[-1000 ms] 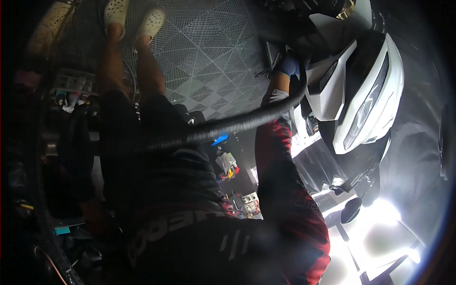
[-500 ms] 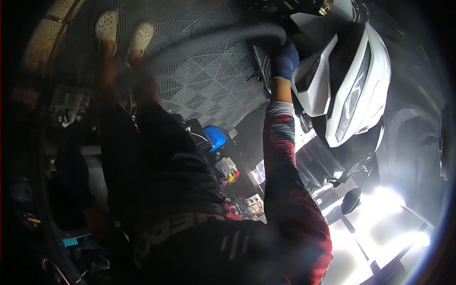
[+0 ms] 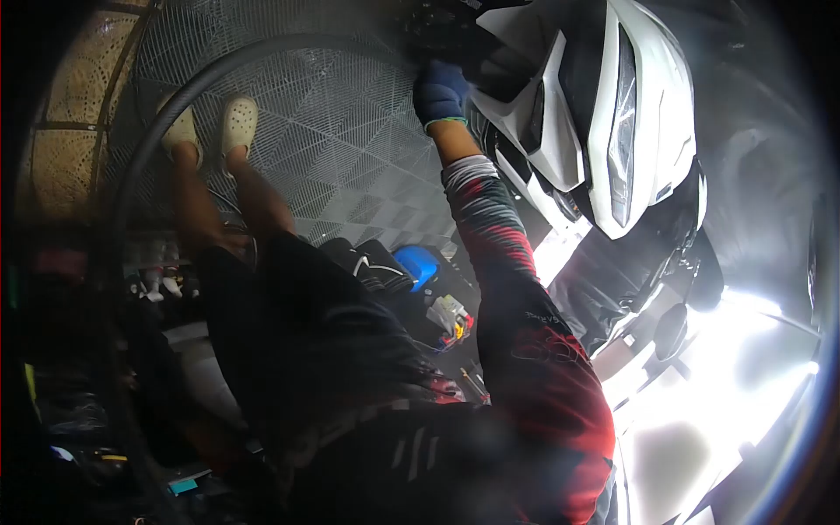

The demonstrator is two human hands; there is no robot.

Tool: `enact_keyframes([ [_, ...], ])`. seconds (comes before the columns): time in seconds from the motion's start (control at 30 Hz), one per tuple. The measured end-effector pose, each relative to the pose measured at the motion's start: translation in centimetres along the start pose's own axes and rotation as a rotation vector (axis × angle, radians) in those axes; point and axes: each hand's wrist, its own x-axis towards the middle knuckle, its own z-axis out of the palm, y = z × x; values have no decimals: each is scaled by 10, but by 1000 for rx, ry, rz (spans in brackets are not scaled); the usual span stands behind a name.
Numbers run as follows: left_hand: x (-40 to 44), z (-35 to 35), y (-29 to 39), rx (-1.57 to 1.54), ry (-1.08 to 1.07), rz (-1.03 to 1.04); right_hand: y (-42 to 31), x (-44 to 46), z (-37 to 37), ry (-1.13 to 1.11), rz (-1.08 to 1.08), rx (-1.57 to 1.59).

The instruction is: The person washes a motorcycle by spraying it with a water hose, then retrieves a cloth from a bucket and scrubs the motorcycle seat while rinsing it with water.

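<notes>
My right hand (image 3: 442,92), in a dark blue glove, reaches out at the upper middle. Its fingers are closed around the end of a thick black hose (image 3: 289,41), though the grip itself is partly hidden. From there the hose arcs leftward over the floor and runs down the left side. Close to the right of the glove stands the white front fairing (image 3: 604,166) of a motorcycle, with its headlight panel (image 3: 623,131). My left hand cannot be made out in the dark lower left.
Grey patterned floor tiles (image 3: 350,140) lie under my feet in beige clogs (image 3: 238,122). A blue object (image 3: 417,267) and a small pile of coloured items (image 3: 451,322) are beside my legs. Bright lamps (image 3: 752,304) glare at the lower right.
My right hand has moved left, away from the fairing, and the hose has swung with it into a wider arc. The camera view has shifted too.
</notes>
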Motion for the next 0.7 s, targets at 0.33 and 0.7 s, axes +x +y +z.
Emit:
enact_keyframes([
  [0.33,0,-6,-8,71,53,58,-12,-11,-37,17,-23,123],
  [0.7,5,-28,-10,-80,-15,-1,41,-54,-31,259,-135,476],
])
